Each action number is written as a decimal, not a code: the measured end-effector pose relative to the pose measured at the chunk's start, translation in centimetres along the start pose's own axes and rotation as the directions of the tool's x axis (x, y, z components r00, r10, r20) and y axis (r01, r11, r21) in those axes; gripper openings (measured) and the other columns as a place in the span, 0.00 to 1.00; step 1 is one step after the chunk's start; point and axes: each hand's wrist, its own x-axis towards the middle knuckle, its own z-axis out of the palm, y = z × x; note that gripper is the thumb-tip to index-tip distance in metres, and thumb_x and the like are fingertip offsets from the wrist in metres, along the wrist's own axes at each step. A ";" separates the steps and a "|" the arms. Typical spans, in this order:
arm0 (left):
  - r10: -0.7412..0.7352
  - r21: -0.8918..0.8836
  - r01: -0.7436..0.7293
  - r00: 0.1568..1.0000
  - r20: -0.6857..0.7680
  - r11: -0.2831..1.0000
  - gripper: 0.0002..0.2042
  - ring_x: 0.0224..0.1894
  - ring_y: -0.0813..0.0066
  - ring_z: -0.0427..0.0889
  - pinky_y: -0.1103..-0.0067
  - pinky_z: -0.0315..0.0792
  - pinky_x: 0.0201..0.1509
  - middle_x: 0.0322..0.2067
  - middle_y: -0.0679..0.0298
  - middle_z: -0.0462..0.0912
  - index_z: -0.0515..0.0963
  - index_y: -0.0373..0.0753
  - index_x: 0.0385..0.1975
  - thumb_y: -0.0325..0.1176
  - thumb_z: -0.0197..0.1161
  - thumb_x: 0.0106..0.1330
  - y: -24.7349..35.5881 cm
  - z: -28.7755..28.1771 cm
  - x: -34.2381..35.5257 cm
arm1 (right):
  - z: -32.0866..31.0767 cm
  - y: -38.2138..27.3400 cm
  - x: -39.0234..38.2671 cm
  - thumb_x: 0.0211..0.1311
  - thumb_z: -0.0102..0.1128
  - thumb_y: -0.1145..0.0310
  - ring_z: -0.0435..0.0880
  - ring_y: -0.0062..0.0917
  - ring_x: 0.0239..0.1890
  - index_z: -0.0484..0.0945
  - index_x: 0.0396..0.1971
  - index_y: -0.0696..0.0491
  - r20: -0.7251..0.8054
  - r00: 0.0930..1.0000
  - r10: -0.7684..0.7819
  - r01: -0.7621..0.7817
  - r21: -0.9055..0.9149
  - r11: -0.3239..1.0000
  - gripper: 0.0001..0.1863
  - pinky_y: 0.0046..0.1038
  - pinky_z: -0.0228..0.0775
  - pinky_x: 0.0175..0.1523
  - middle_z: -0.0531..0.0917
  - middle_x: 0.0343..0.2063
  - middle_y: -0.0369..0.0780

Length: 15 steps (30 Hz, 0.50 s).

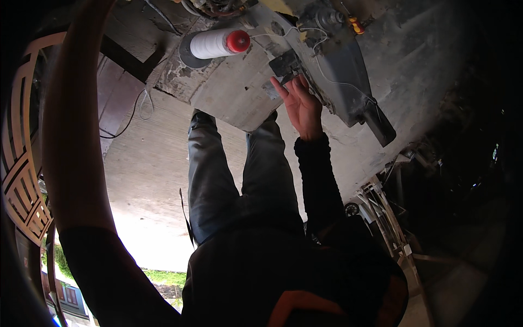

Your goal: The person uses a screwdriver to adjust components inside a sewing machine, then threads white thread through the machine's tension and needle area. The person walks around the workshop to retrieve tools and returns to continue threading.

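Note:
My right hand (303, 109) is raised with its fingers stretched out and apart. Its fingertips are close to a small dark block (285, 64) on the side of a grey machine; I cannot tell whether they touch it. The machine's long grey housing (348, 71) ends in a dark stub (380, 128) at the lower right. A spool of white thread (210, 44) with a red top stands on a dark round base to the left, and a thread runs from it towards the machine. My left arm (76, 125) reaches up past the top edge, its hand out of the picture.
A screwdriver (357, 25) with a yellow and red handle lies at the top right. Tangled cables (218, 8) sit at the top edge. A worn board (229, 92) is in front of my legs. Brown slatted furniture (24, 141) stands at the left, a metal frame (381, 207) at the right.

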 end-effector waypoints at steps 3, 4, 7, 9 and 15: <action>0.032 0.253 -0.032 0.999 0.004 0.967 0.17 0.46 0.73 0.74 0.78 0.71 0.52 0.46 0.62 0.78 0.71 0.36 0.53 0.29 0.59 0.65 1.0 0.0 -0.4 | -0.5 0.1 -0.1 0.64 0.51 0.73 0.67 0.09 0.29 0.63 0.26 0.49 0.001 1.000 0.000 0.000 0.000 1.000 0.09 0.50 0.43 0.72 0.62 0.23 0.27; 0.045 0.313 -0.045 0.999 0.006 0.949 0.17 0.46 0.73 0.74 0.78 0.70 0.53 0.46 0.62 0.78 0.71 0.35 0.53 0.30 0.59 0.65 1.1 -0.2 -0.2 | -0.4 0.2 -0.2 0.64 0.51 0.73 0.67 0.09 0.29 0.62 0.25 0.49 -0.013 1.000 -0.007 0.007 0.004 1.000 0.10 0.49 0.43 0.72 0.61 0.23 0.27; 0.048 0.361 -0.042 0.999 -0.009 0.932 0.17 0.48 0.71 0.73 0.77 0.69 0.54 0.46 0.61 0.78 0.72 0.35 0.53 0.31 0.58 0.65 1.0 -0.1 -0.4 | -0.4 0.4 -0.4 0.64 0.52 0.73 0.69 0.11 0.32 0.64 0.27 0.49 -0.040 0.998 -0.037 0.038 0.014 0.999 0.07 0.48 0.46 0.71 0.64 0.25 0.28; 0.000 0.233 0.008 0.999 -0.034 0.972 0.17 0.49 0.70 0.73 0.78 0.68 0.55 0.47 0.60 0.77 0.72 0.36 0.53 0.32 0.59 0.65 1.4 0.5 -1.1 | -0.7 0.7 -0.5 0.64 0.52 0.71 0.72 0.15 0.39 0.69 0.33 0.51 -0.111 0.992 -0.055 0.059 0.032 0.998 0.03 0.47 0.50 0.69 0.70 0.30 0.30; 0.052 0.333 -0.014 0.993 -0.104 0.943 0.17 0.45 0.70 0.76 0.79 0.71 0.51 0.44 0.58 0.79 0.71 0.35 0.53 0.36 0.58 0.67 1.3 1.4 -1.3 | -1.5 1.3 -0.8 0.66 0.53 0.68 0.74 0.26 0.53 0.72 0.47 0.54 -0.133 0.986 -0.100 0.102 0.006 0.995 0.12 0.43 0.63 0.61 0.77 0.44 0.36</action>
